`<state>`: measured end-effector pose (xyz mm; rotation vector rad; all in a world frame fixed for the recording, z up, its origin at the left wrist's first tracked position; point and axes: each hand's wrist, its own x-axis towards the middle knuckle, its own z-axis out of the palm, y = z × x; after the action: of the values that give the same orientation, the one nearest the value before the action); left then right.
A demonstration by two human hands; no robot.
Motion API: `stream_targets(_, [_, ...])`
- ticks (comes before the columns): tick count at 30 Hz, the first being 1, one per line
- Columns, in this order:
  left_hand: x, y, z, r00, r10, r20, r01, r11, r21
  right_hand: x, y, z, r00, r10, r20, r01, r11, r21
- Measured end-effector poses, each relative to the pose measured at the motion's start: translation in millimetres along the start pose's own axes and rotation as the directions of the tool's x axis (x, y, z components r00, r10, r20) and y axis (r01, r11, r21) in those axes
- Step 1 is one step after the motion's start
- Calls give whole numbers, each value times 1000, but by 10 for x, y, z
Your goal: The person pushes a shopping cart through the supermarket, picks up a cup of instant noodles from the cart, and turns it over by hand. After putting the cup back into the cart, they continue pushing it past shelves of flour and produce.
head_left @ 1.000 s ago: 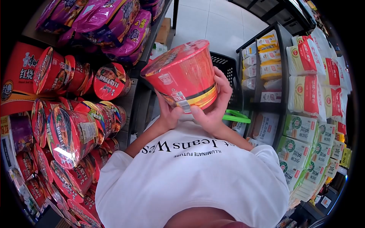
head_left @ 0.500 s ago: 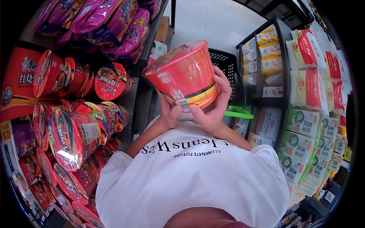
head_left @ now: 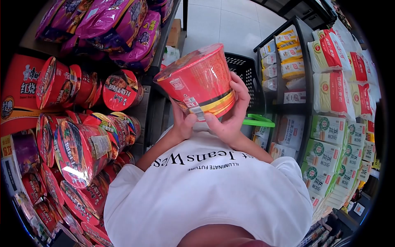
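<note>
Red tub (head_left: 199, 82) is clamped between left hand (head_left: 183, 123) and right hand (head_left: 231, 119) (far side hidden).

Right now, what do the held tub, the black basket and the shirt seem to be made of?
Tub: probably paper or plastic, perhaps film-wrapped; pale reflections show gloss. Basket: likely rigid plastic, fairly matte, with regular holes in its wall. Shirt: soft matte fabric, judging by its gentle folds; cotton is possible.

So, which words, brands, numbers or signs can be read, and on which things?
"st Jeans Wes", cut off: white T-shirt
"ILLUMINATE FUTURE": same shirt
"红烧": red carton
"经典": carton's round badge
"五": green-and-white pack
Held noodle tub: small print unreadable
Other packaging print: mostly too blurred
</note>
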<state>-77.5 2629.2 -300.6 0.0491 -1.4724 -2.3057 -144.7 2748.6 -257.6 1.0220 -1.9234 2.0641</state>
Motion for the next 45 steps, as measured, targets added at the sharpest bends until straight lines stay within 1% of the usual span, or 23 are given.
stream_targets(8, [-41,14,-30,1000,-16,-1,16,1000,-12,-85,5,43,1000,7,-21,-7,1000,-16])
stream_targets(11, [-66,-41,-104,999,-11,39,11,1000,10,-118,-8,68,1000,5,-23,-5,1000,2])
stream_targets(14, [-71,5,-51,999,-29,41,31,998,-60,-127,-71,29,1000,-6,-15,5,1000,-23])
stream_targets(17, [-77,17,33,1000,1,-4,-1,999,-47,-91,-110,0,1000,-10,-2,10,1000,-3])
stream_targets(21, [-83,22,32,1000,12,-9,-13,997,-77,-92,-144,22,1000,-5,9,4,999,43])
stream_targets(24, [-106,-4,48,995,89,-36,-92,990,-107,-100,-159,20,999,-49,21,50,999,-18])
stream_targets(27, [-99,-27,72,996,85,-13,-86,993,-80,-90,-184,-40,997,-72,16,72,997,4])
stream_targets(30, [-75,-88,124,993,113,-14,-114,992,-55,-90,-161,-133,998,-67,17,67,997,-29])
stream_targets(33, [-66,-75,219,991,126,-38,-129,989,-69,-62,-138,-197,995,-89,37,90,995,-33])
stream_targets(36, [-59,-13,355,994,68,-89,-71,997,-29,-23,-108,-264,995,-92,43,92,996,-2])
stream_targets(39, [-57,-14,520,986,34,-162,-50,994,-99,41,-157,-438,993,-39,109,41,999,-14])
stream_targets(41, [-55,-11,645,981,55,-186,-79,989,-126,104,-188,-582,995,-48,89,49,999,-9])
stream_targets(42, [-55,-11,700,978,69,-198,-97,986,-137,159,-204,-672,995,-54,80,55,998,-5])
stream_targets(43, [-54,-16,748,975,77,-208,-103,988,-116,279,-240,-822,989,-130,65,134,989,-60])
stream_targets(44, [-43,-25,796,972,89,-217,-112,989,-96,416,-283,-973,985,-170,-17,169,986,-6])
stream_targets(45, [-29,-37,849,969,98,-225,-118,990,-77,624,-398,-1204,962,-264,-66,265,964,3])
